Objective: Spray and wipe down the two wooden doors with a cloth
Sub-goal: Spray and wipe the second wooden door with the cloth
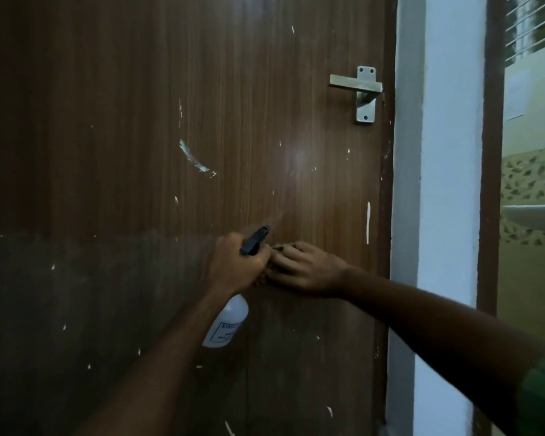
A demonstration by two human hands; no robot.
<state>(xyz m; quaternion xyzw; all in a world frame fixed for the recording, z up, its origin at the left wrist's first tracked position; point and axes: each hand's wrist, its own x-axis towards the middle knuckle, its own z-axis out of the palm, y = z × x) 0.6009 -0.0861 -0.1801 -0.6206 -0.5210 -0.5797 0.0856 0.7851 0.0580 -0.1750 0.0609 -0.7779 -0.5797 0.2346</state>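
So the big thing here is the wooden door [170, 152], dark brown laminate with a fine vertical grain, flat and a bit glossy, with a soft glare spot near the middle. It's flecked all over with white paint-like specks and one curved white smear [195, 160]. The lower half looks darker, though I can't tell if that's wet or just shadow. To the right there's a white wall strip [447, 184], smooth and matte. Only this one door is in view.

Up near the door's right edge sits a brushed-metal lever handle [359, 86], squared off, on a narrow screwed plate.

Looks like the spraying step to me. The left hand [233, 269] is wrapped around the neck of the spray bottle [225, 325], a white, rounded plastic one with a black trigger head aimed up at the door. The right hand [306, 269] is touching it at the trigger side, fingers curled in, seemingly pinching something dark, maybe the cloth, but it's too dim to say.

Next move, I'd guess: free the right hand with the cloth and wipe along the grain, pressing on those specks.
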